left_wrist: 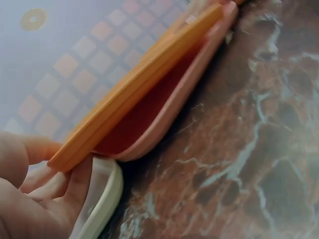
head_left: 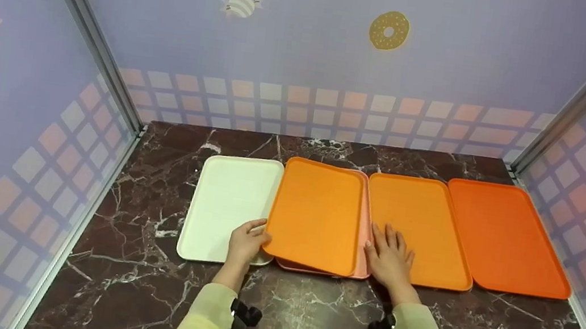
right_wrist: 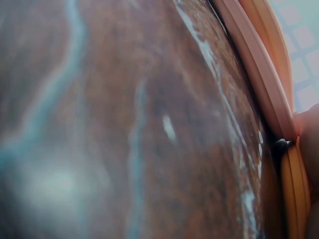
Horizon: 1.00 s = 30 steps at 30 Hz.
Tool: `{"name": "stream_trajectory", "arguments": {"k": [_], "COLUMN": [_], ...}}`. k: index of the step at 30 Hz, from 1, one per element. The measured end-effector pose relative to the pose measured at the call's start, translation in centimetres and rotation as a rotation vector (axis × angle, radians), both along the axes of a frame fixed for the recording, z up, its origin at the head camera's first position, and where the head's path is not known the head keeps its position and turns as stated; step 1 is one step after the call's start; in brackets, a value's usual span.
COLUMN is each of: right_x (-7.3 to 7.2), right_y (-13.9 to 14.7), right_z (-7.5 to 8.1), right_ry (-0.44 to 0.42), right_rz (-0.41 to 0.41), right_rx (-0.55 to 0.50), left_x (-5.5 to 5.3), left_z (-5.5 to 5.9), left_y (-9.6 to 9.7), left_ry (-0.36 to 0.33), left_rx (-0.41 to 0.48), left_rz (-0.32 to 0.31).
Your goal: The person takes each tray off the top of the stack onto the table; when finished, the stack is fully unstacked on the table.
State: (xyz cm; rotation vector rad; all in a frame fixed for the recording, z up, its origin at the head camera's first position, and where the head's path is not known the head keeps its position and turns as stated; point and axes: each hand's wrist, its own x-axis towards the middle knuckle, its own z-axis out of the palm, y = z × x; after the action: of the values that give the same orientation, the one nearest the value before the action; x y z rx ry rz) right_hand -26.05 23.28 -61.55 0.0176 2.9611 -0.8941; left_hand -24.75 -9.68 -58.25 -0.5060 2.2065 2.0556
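My left hand (head_left: 248, 241) pinches the left edge of an orange tray (head_left: 315, 213), thumb above and fingers beneath. In the left wrist view that tray's held side is tilted up, leaving a gap over a pink tray (left_wrist: 152, 132) below. Only the pink tray's right and front rims show in the head view. My right hand (head_left: 390, 258) lies with fingers extended on the left part of a second orange tray (head_left: 419, 205), its thumb near the pink tray's right rim. A white tray (head_left: 234, 196) lies left of the pink one, partly under my left hand.
A red-orange tray (head_left: 506, 240) lies at the right end of the row, close to the right wall. All the trays rest on a dark marbled table (head_left: 300, 315). Patterned lilac walls (head_left: 309, 46) enclose the back and both sides.
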Motion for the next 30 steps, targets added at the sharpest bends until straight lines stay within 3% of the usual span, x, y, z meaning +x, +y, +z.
{"name": "stream_trajectory", "arguments": {"k": [10, 16, 30], "right_x": [0.0, 0.0, -0.1], "right_y": [0.0, 0.0, 0.0], "right_z": [0.1, 0.0, -0.1], "right_ry": [0.0, 0.003, 0.002], "right_rz": [0.002, 0.001, 0.001], "right_rx": [-0.001, -0.001, 0.005], "left_x": [0.3, 0.5, 0.8], "left_z": [0.0, -0.4, -0.6], "left_y": [-1.4, -1.7, -2.0], "left_ry": [-0.06, -0.043, -0.009], "left_rx": [0.295, 0.352, 0.433], "left_rz": [-0.09, -0.119, -0.113]}}
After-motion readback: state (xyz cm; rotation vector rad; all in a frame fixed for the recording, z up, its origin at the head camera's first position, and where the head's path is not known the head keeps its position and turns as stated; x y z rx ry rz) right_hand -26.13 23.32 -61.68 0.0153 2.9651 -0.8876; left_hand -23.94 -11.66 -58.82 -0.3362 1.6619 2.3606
